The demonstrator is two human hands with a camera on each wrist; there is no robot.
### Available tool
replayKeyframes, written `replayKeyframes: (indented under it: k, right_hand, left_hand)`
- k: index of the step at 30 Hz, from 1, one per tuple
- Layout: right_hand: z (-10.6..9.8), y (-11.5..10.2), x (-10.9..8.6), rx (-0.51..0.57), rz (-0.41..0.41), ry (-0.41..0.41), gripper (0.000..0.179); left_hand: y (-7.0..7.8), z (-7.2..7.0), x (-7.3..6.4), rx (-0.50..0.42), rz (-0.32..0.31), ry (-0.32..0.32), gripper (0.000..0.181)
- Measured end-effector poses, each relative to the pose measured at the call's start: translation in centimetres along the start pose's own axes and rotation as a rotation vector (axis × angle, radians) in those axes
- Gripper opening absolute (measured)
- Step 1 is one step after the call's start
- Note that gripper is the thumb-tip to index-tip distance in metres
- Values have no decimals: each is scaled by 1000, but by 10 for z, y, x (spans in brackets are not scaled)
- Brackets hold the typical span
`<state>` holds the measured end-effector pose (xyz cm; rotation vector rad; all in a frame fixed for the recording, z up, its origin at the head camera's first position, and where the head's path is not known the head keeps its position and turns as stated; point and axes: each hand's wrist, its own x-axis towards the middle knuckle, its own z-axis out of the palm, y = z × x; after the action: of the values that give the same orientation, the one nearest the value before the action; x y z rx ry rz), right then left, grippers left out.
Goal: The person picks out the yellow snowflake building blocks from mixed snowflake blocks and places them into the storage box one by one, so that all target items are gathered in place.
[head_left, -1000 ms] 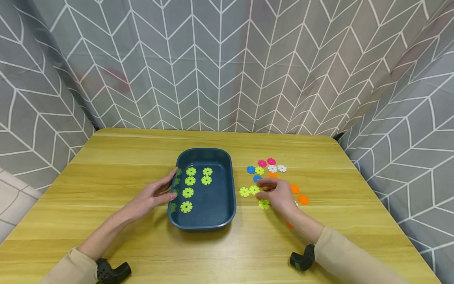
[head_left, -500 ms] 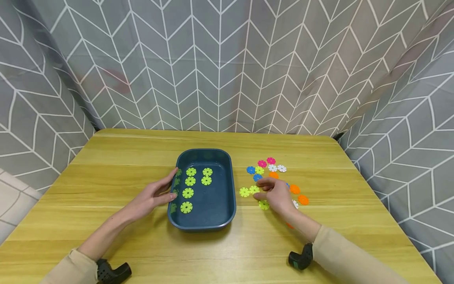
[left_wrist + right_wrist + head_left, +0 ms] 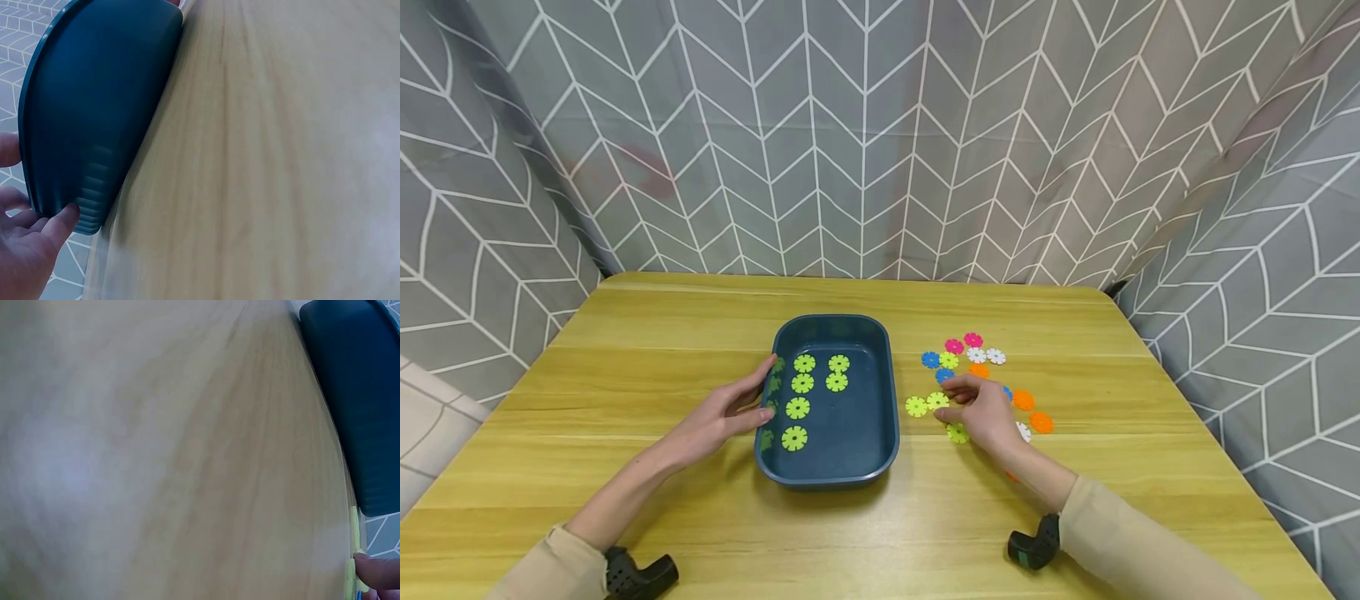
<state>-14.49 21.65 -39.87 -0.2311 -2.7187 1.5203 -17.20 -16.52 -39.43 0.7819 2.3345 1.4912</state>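
In the head view a dark blue tray (image 3: 835,479) stands on the table with several yellow-green interlocking discs (image 3: 797,407) in its left half. My left hand (image 3: 737,404) holds the tray's left side. In the left wrist view its fingertips (image 3: 69,215) lie against the rim and outer wall. Right of the tray, the thumb and index finger of my right hand (image 3: 988,412) pinch a yellow-green interlocking disc (image 3: 937,401) at its edges, flat on the table. A second disc (image 3: 916,406) lies left of it, another (image 3: 957,432) under the hand. My other right fingers are partly hidden.
Behind my right hand lie pink discs (image 3: 954,346), white discs (image 3: 976,355), blue discs (image 3: 931,359) and another yellow-green disc (image 3: 949,360). Orange discs (image 3: 1023,400) lie to its right, some partly covered by the hand and wrist. A patterned curtain (image 3: 865,167) hangs behind the wooden table (image 3: 700,308).
My right hand has shifted slightly left, its thumb coming to the near edge of the yellow-green disc. The left hand and the tray have not moved.
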Motion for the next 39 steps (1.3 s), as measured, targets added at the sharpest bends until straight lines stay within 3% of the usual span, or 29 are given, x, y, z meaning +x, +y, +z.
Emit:
replayKeyframes:
  k: [28, 39]
  right_hand:
    - [-5, 4, 3, -22, -22, 17, 28]
    - [-11, 4, 4, 46, 0, -13, 29]
  left_hand:
    - [0, 0, -1, -18, 3, 3, 72]
    - [0, 0, 0, 2, -1, 2, 71]
